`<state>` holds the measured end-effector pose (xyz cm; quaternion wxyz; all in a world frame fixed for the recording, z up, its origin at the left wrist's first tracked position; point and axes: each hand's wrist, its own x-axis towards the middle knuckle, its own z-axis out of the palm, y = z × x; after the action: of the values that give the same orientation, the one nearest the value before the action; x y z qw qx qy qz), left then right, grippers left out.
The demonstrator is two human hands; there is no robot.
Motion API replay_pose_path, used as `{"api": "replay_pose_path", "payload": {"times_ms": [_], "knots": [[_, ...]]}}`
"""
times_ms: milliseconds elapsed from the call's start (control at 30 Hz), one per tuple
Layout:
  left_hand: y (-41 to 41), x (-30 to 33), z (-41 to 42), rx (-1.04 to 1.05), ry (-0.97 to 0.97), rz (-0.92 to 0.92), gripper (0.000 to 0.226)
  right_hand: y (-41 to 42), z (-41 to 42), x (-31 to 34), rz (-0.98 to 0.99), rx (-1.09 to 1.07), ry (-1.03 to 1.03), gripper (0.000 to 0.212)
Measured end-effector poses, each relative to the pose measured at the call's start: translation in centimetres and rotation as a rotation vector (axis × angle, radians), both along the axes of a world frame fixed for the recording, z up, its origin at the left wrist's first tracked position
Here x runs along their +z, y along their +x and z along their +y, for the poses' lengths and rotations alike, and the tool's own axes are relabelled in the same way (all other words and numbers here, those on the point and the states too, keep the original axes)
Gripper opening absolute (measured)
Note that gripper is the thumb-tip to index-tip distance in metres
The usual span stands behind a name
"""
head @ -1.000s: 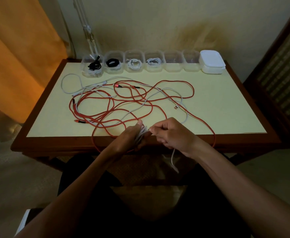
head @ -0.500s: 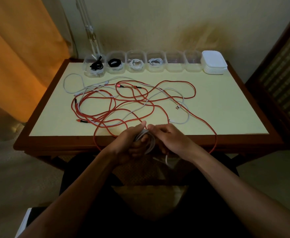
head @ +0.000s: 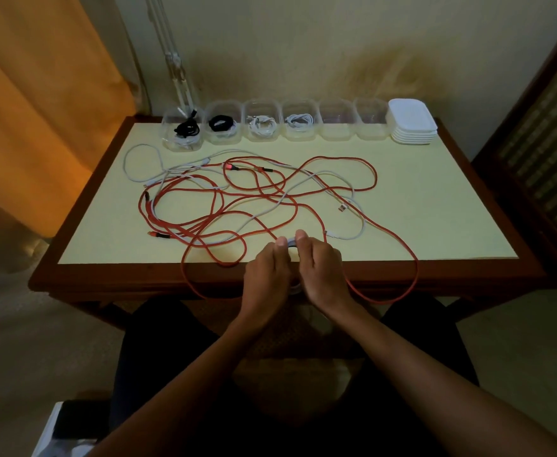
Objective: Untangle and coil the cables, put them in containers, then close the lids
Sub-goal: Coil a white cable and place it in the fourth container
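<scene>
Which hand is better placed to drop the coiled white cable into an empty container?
Probably the right hand. Both hands grip the white coil at the table's near edge, but the two empty containers stand right of centre in the far row, so the right arm reaches without crossing the left hand.

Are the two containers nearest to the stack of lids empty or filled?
Empty, as far as it shows. The two containers beside the stack of lids show only clear plastic, with no cable coil inside.
</scene>
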<state>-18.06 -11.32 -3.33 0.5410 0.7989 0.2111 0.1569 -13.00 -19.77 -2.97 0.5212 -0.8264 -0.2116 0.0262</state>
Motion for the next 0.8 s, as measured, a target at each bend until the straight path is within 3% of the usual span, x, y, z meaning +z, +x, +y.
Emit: {"api": "replay_pose_path", "payload": {"times_ms": [100, 200, 333, 500, 633, 733, 800], "knots": [[0.0, -0.4, 0.6, -0.055, -0.064, 0.053, 0.041, 0.0, -0.5, 0.1, 0.072, 0.009, 0.053, 0.04], [0.1, -0.3, 1.4, -0.133, -0.007, 0.076, 0.042, 0.3, -1.0, -0.1, 0.121, 0.052, 0.03, 0.025], [-0.1, 0.1, 3.0, -0.244, 0.074, 0.097, 0.043, 1.5, -2.4, 0.0, 0.012, 0.065, 0.041, 0.009], [-0.3, 0.3, 3.2, -0.294, 0.056, 0.026, 0.042, 1.8, -3.8, -0.2, -0.004, 0.097, -0.167, 0.009], [0.0, 0.0, 2.7, -0.278, 0.061, -0.007, 0.037, 1.3, -3.8, 0.5, 0.337, 0.173, -0.074, 0.016], [0.3, -0.4, 3.0, -0.254, 0.156, 0.025, 0.034, 1.3, -3.8, 1.2, 0.771, 0.119, 0.224, 0.025], [0.3, -0.9, 3.3, -0.252, 0.226, 0.066, 0.037, 1.2, -3.7, 1.6, 0.915, 0.118, 0.388, 0.03]]}}
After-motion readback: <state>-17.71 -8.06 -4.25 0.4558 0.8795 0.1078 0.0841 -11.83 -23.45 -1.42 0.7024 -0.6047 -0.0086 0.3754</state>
